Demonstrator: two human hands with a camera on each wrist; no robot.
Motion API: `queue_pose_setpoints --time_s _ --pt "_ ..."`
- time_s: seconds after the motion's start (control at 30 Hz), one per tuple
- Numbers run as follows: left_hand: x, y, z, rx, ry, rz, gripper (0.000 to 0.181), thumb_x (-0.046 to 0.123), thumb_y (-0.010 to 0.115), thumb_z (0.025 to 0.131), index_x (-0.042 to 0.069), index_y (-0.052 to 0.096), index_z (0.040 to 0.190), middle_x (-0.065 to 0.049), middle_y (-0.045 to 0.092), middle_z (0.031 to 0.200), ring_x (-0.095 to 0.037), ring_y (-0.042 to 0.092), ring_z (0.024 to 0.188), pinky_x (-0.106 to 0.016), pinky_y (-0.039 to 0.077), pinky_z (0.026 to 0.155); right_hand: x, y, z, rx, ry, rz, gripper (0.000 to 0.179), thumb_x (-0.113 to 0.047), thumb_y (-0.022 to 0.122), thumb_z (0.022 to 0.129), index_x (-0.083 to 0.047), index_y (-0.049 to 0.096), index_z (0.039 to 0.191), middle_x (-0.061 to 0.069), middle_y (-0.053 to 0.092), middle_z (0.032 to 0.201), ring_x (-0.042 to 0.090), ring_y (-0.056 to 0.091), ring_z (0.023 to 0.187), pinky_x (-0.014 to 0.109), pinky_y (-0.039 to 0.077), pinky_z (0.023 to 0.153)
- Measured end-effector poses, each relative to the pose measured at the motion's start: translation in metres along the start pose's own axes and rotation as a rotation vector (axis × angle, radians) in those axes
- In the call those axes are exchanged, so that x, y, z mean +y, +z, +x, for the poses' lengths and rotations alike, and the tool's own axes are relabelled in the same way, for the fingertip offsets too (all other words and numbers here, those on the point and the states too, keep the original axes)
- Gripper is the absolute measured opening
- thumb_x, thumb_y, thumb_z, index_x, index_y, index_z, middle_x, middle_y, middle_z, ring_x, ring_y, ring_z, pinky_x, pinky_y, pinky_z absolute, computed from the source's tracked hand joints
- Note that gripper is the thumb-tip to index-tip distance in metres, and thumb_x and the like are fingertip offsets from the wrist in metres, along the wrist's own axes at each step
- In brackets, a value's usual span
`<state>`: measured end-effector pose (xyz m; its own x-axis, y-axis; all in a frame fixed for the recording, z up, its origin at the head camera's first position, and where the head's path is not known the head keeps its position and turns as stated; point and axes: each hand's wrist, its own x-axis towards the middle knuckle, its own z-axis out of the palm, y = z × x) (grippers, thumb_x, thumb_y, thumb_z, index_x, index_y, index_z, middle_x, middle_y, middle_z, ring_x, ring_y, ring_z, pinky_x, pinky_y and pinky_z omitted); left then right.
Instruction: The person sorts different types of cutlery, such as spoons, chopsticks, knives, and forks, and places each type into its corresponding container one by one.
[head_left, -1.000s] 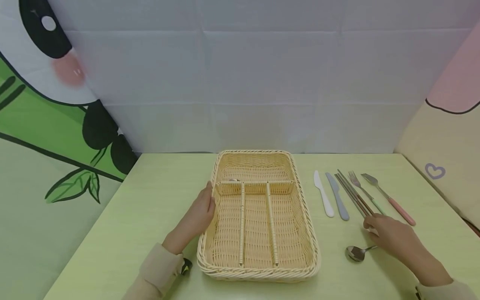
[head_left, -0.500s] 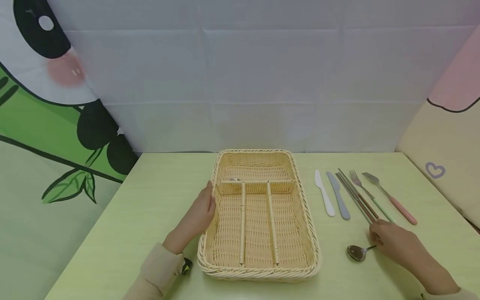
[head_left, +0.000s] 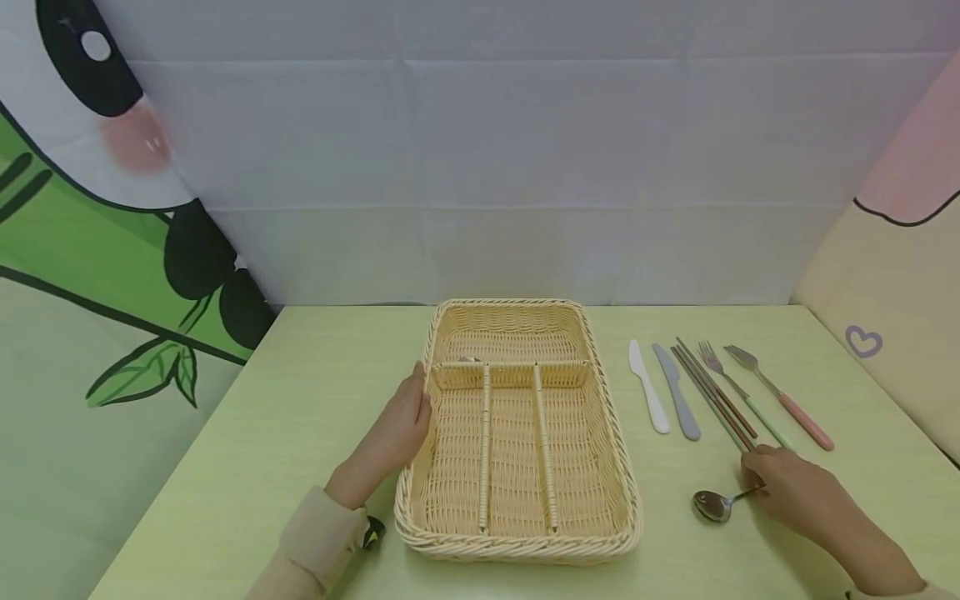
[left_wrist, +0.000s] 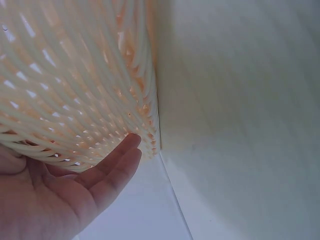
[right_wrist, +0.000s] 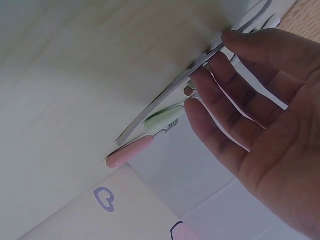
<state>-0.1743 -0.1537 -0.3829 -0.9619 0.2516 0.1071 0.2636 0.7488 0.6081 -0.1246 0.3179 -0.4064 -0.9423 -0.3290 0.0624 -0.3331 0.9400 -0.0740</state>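
Observation:
My left hand (head_left: 393, 425) holds the left side of a divided wicker basket (head_left: 517, 546). In the left wrist view, fingers (left_wrist: 117, 167) lie along the basket's outer weave (left_wrist: 75, 100); the thumb is mostly hidden at the rim. On the right, my right hand (head_left: 802, 492) pinches the handle of a metal spoon (head_left: 712, 506), its bowl low over or on the table. Thumb and forefinger meet at the spoon handle (right_wrist: 170, 90) in the right wrist view. Just beyond that hand lie chopsticks (head_left: 712, 396), whose near ends touch or pass close to the knuckles.
A white knife (head_left: 648, 387), a grey-blue knife (head_left: 677, 392), a green-handled fork (head_left: 742, 396) and a pink-handled fork (head_left: 787, 400) lie right of the basket on the table (head_left: 300, 433). A small metal piece (head_left: 469, 360) shows in the basket's back compartment.
My right hand has drawn back from the chopsticks toward the near right and now has the spoon's handle between its fingertips. The left hand and basket stay put.

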Motion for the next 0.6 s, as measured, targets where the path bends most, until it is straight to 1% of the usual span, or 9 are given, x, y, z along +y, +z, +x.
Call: queue_pose_setpoints --time_s 0.23,0.43,0.6 --pt "-0.0004 0.0000 0.0003 -0.004 -0.007 0.001 0.054 0.009 0.027 0.099 -0.014 0.002 0.141 -0.034 0.016 0.144 -0.044 0.017 0.135 -0.055 0.023 0.107 0.0006 0.0011 0.0001 0.005 -0.027 -0.011 0.035 0.005 0.068 0.066 -0.023 0.048 0.067 -0.014 0.042 0.070 0.006 0.039 0.065 0.021 0.031 0.049" --pt "-0.0015 0.0004 0.0002 -0.007 -0.007 0.006 0.054 0.009 0.027 0.099 -0.014 0.002 0.141 -0.034 0.016 0.144 -0.044 0.018 0.135 -0.055 0.023 0.106 0.0017 0.0032 0.0001 0.074 -0.074 -0.057 0.042 0.006 0.068 0.064 -0.026 0.040 0.064 -0.018 0.035 0.068 0.004 0.035 0.064 0.021 0.026 0.047" --pt "-0.0020 0.0006 0.0005 -0.008 -0.007 0.008 0.054 0.009 0.027 0.099 -0.013 0.002 0.141 -0.034 0.016 0.144 -0.044 0.018 0.135 -0.055 0.023 0.106 0.0019 0.0039 0.0005 0.137 -0.111 -0.073 0.045 0.006 0.069 0.060 -0.027 0.039 0.063 -0.019 0.034 0.067 0.002 0.031 0.061 0.019 0.024 0.047"
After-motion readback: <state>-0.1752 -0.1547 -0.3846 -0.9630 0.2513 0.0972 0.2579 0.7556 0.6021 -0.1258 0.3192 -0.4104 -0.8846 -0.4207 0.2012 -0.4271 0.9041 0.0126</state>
